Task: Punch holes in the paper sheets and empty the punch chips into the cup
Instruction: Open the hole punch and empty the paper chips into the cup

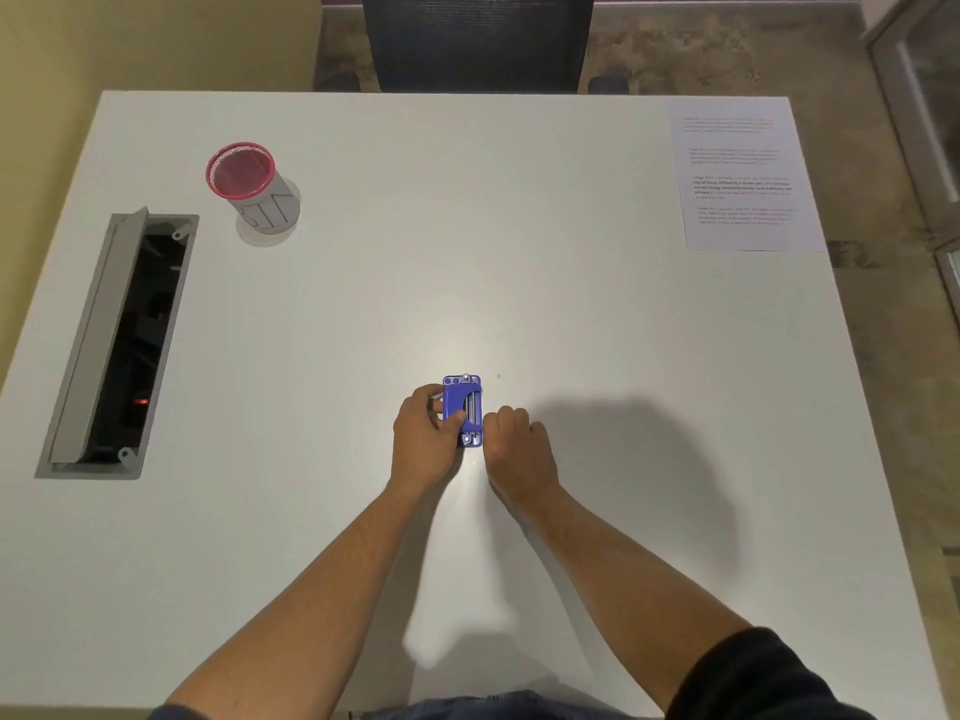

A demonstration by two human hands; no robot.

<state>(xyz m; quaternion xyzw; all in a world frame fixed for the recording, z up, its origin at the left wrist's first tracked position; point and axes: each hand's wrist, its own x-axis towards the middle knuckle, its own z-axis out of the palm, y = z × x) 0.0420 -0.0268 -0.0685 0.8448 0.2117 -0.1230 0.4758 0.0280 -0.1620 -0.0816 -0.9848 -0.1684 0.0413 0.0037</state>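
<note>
A small blue hole punch (464, 402) lies on the white table (623, 330) in front of me. My left hand (423, 439) grips its left side, thumb across the top. My right hand (514, 444) rests curled against its right side, fingers hidden underneath. A cup (252, 187) with a red rim and grey wrap stands at the far left. Printed paper sheets (743, 174) lie flat at the far right corner. One tiny chip (498, 376) sits just right of the punch.
An open grey cable hatch (117, 345) is sunk into the table at the left. A dark mesh chair (478, 41) stands behind the far edge. The table's near edge meets my lap.
</note>
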